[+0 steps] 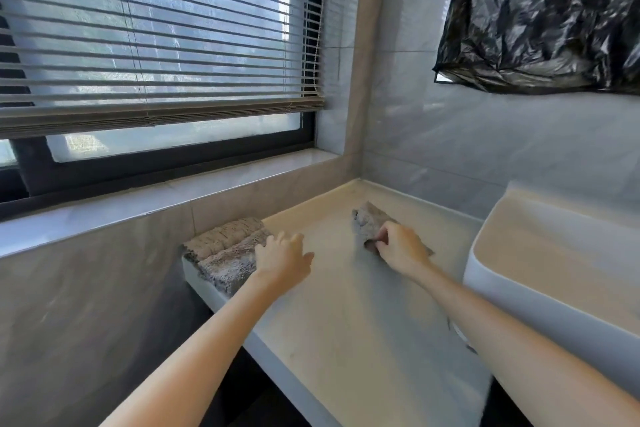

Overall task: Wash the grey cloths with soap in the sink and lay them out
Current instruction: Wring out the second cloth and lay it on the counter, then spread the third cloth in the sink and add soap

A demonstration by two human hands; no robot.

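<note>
Head view | left hand [282, 256] spread over folded grey cloths [225, 250] | right hand [401, 248] pinches lone grey cloth [369, 222] near sink [519, 305]

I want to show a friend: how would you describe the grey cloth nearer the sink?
Find the white sink on the right, then the pale counter beside it. The cloth lies near the back wall, pinched by the right hand; the other cloth, at the counter's left end, is thicker and ridged.
</note>
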